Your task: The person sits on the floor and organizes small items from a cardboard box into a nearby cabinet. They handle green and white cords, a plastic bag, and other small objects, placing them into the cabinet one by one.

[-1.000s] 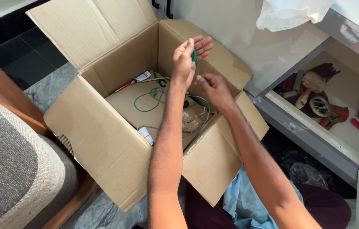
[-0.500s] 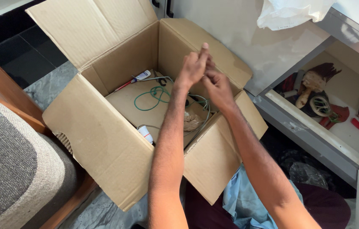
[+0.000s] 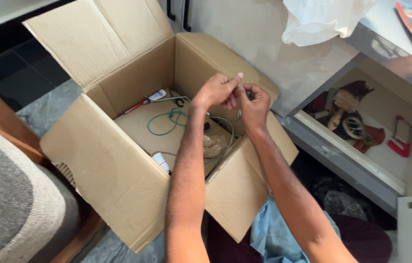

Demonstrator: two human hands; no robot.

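At the far left, a grey cushioned seat (image 3: 11,204) on a wooden frame is seen beside an open cardboard box (image 3: 113,170) that stands on the floor. Inside the box, a loop of green wire (image 3: 164,122) lies on a sheet of cardboard, with a small white tube (image 3: 160,161) at the near edge, a red-and-white pen-like thing (image 3: 145,100) at the far edge and a crumpled brown wad (image 3: 211,144) to the right.

Above the right part of the box, the left hand (image 3: 215,91) and the right hand (image 3: 253,103) are held close together, fingers pinched narrow on the upper end of the green wire; the exact grip is hidden between the fingers, so it cannot be told which hand bears the hold. A thin pale cable (image 3: 225,127) is seen running down from beneath the hands into the box.

Several slips are judged possible. The wire could be pulled out of the pinch, since so little of it is gripped. The loop below could be snagged on the pale cable, and loose items could be dragged along if the wire is lifted. The near right flap could be knocked by the forearms.

To the right, an open drawer (image 3: 352,165) holding tape, a brush and a red tool is left well apart, and a white plastic bag (image 3: 322,19) hangs above it.
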